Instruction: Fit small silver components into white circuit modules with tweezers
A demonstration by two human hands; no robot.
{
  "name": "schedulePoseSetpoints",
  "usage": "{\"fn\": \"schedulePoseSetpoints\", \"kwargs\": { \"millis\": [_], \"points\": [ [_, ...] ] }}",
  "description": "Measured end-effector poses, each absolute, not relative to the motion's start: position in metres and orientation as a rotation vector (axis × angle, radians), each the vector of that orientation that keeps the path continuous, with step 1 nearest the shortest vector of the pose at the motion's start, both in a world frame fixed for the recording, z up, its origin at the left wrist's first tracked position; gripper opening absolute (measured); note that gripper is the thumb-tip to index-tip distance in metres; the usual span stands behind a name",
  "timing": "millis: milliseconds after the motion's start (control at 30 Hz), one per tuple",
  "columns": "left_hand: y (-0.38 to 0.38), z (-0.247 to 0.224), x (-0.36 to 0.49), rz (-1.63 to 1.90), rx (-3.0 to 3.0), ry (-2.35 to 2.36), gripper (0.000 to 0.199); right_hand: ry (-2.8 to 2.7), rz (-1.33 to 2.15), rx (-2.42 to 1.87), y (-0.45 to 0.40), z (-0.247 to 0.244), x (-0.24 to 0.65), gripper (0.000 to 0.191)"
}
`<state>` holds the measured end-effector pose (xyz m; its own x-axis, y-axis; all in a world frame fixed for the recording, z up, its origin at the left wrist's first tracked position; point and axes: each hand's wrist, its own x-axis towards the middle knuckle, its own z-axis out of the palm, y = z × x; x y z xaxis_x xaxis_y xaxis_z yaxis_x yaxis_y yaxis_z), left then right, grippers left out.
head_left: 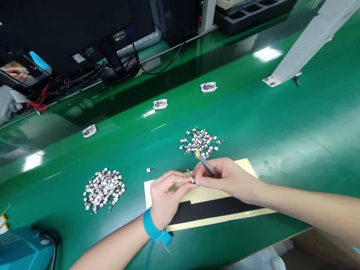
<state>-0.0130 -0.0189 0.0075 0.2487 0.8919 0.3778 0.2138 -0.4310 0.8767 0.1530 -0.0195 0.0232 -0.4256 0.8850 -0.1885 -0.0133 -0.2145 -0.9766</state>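
No writing, label or number is legible in this view

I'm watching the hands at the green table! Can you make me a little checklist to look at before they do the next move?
1. Blue strap on the left hand's wrist: ok, it is on.
2. Tweezers in the right hand: ok, held.
3. Tiny piece pinched between the hands: cannot tell, the fingers hide it.
4. Two piles of tiny metal pieces: ok, both sit beside the hands, not under them.
5. Yellow sheet under the hands: ok, it lies flat on the green table.
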Motion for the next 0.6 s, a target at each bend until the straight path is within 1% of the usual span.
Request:
{"fn": "schedulePoseSetpoints", "kwargs": {
  "millis": [233, 433, 500, 600],
  "points": [
    [-0.021, 0.007, -0.013, 1.188, 1.837, 0.967, 0.010, -1.317, 1.737, -1.090, -0.021, 0.019, 0.149, 0.018],
    [-0.020, 0.008, -0.012, 1.147, 1.804, 1.043, 0.009, -1.140, 1.894, -0.975, -0.014, 0.023, 0.156, 0.024],
    [-0.020, 0.008, -0.013, 1.109, 1.780, 1.075, 0.008, -1.189, 1.891, -1.007, -0.012, 0.024, 0.158, 0.023],
    [-0.022, 0.006, -0.012, 1.056, 1.805, 1.074, 0.008, -1.351, 1.779, -1.077, -0.012, 0.024, 0.157, 0.024]
  ]
}}
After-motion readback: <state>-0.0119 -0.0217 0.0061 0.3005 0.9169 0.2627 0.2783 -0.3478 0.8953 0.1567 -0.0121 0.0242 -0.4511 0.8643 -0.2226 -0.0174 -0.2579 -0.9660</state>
